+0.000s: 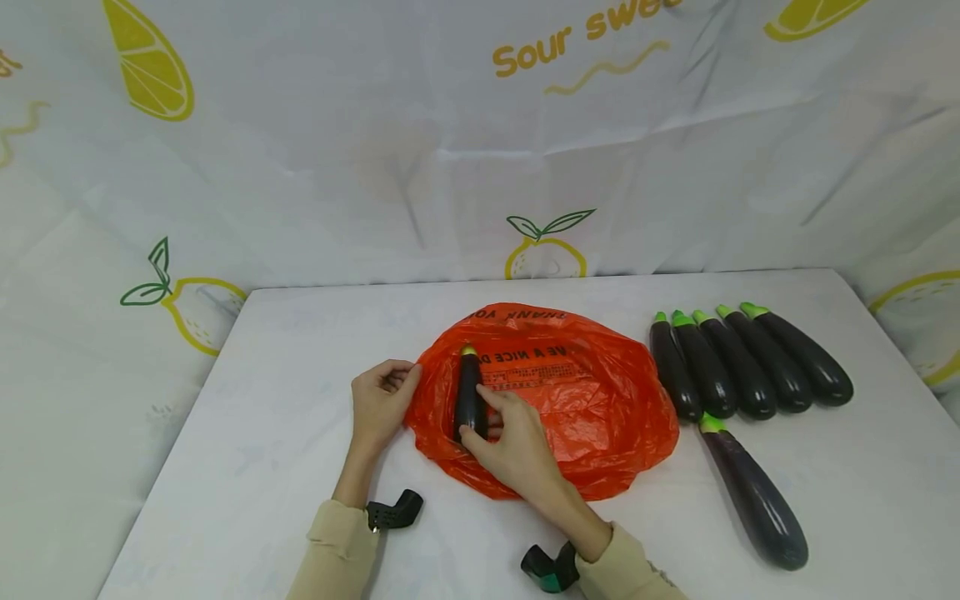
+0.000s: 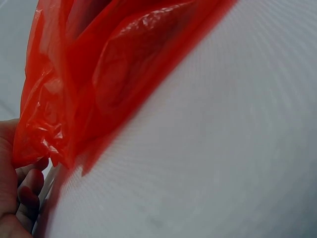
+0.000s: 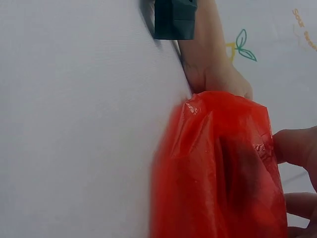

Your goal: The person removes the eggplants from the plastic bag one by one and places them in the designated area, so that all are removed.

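A red plastic bag (image 1: 592,417) with black print lies spread with its mouth facing up. Its left rim is pinched between the thumb and fingers of my left hand (image 1: 381,402); the left wrist view shows the crumpled film (image 2: 44,134) at the fingertips. Inside the bag, near its left wall, an eggplant (image 1: 468,392) points its green stem end away from me. My right hand (image 1: 517,437) grips this eggplant by its lower part, thumb on the near end. In the right wrist view the bag wall (image 3: 213,163) hides most of the eggplant, which shows only as a dark shape.
Several eggplants (image 1: 723,362) lie side by side in a slanted row right of the bag, stems away from me. Another, larger eggplant (image 1: 757,500) lies nearer, its stem touching the row. The white table (image 1: 262,467) meets a lemon-printed cloth (image 1: 337,183) at the back.
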`<state>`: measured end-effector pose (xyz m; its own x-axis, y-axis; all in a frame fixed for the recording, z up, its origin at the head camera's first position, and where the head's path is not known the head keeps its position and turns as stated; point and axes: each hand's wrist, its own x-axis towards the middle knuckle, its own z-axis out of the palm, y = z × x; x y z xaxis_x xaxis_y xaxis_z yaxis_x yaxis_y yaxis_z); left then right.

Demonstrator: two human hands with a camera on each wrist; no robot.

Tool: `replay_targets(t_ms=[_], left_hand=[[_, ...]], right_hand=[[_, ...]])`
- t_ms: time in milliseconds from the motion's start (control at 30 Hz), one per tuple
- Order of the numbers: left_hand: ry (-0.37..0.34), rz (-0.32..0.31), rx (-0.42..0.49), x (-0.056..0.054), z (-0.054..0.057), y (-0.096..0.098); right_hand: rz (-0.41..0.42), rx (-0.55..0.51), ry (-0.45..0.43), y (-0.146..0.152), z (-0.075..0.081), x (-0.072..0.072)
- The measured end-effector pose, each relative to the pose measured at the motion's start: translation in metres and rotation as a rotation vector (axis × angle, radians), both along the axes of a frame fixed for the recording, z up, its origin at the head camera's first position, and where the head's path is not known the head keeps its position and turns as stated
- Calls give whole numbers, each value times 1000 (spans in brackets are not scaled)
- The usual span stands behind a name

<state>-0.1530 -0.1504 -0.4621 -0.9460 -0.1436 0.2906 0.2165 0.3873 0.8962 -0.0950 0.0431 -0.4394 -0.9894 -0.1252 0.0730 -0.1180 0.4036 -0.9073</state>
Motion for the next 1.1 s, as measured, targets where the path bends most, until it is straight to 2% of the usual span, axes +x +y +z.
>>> replay_targets(t_ms=[367, 567, 867, 1100], left_hand=[[21, -4, -6, 1, 1, 0], [15, -10, -1, 0, 0, 0], [8, 7, -8, -13, -29, -9], [31, -22, 7, -13, -33, -12]], right_hand=[[-24, 13, -56, 11, 4, -2], [-26, 73, -49, 23, 10, 0], [-18, 197, -71, 46, 21, 2], [6, 303, -64, 58, 21, 2]])
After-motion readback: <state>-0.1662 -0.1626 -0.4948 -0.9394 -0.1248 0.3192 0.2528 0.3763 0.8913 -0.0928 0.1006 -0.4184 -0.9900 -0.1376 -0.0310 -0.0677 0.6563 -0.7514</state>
